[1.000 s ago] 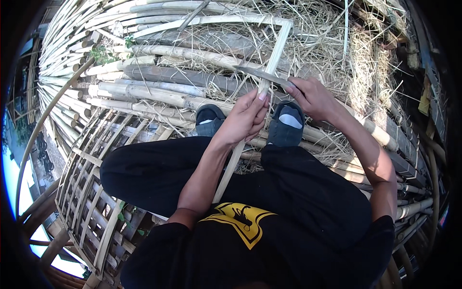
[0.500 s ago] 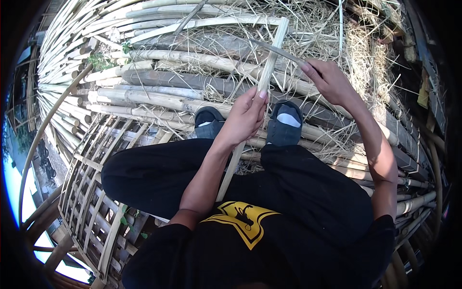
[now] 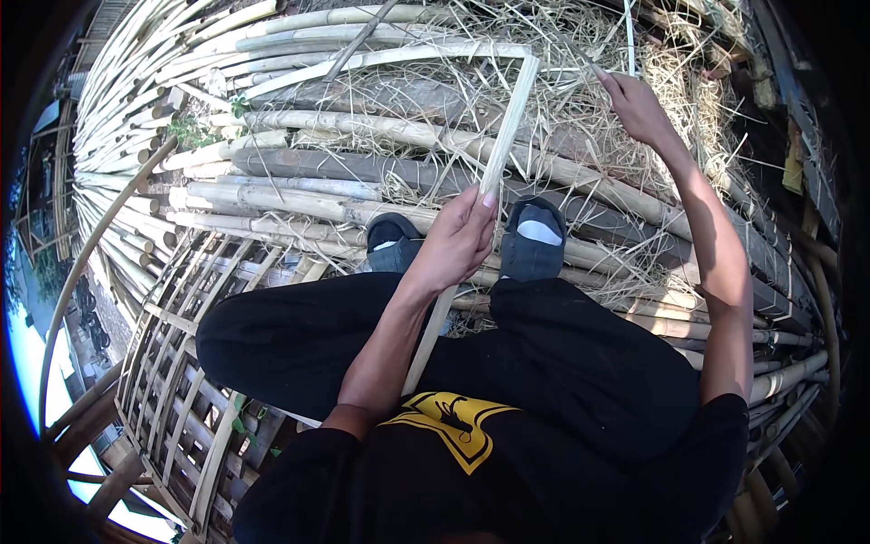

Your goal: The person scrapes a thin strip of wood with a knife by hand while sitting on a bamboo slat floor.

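Note:
My left hand [image 3: 455, 236] is closed around a pale split bamboo strip [image 3: 510, 122]. The strip slants from my lap, between my knees, up past the feet. At its far end it bends sharply, and a long thin length [image 3: 399, 56] runs off to the left over the poles. Beyond the strip, on the right, my right hand [image 3: 637, 107] grips a knife [image 3: 581, 56]. Its thin blade points away to the upper left, apart from the strip. The blade is hard to see against the straw, and its handle is mostly hidden in the fingers.
Bamboo poles [image 3: 299, 188] lie across the ground under my slippered feet [image 3: 535, 238]. Straw and shavings [image 3: 675, 118] cover the far right. A woven bamboo lattice [image 3: 177, 385] stands by my left knee, and a curved pole [image 3: 82, 263] rises at the left.
My right hand with the knife has moved away from the strip, up and to the right. My left hand and the strip have shifted slightly nearer.

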Motion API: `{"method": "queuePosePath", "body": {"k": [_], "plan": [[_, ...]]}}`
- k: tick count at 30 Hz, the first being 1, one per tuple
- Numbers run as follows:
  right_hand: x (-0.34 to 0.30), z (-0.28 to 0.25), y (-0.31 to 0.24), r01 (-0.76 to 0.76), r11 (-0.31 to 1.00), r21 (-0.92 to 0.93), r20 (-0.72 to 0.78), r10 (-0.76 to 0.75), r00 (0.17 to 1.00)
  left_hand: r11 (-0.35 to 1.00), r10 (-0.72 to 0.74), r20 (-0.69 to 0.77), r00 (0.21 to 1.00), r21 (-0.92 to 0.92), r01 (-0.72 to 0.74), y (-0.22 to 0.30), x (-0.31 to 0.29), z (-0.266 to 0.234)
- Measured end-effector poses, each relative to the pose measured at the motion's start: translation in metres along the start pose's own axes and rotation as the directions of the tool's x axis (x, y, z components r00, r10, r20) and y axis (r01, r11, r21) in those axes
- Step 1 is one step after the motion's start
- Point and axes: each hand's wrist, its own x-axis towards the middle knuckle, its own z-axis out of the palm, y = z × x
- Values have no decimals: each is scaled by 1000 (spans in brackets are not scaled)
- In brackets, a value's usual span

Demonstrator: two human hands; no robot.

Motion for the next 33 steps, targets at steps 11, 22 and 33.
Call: {"method": "queuePosePath", "body": {"k": [11,22,33], "plan": [[-69,9,-97,247,939,239,351,-321,880,995,38,-103,994,100,-28,4,7,-9],[-17,-14,25,-29,988,153,-16,32,999,1000,-8,19,1000,-4,8,2,-1,-6],[-53,19,-84,412,882,227,217,-458,862,978,-48,69,996,-199,61,1,2,-18]]}}
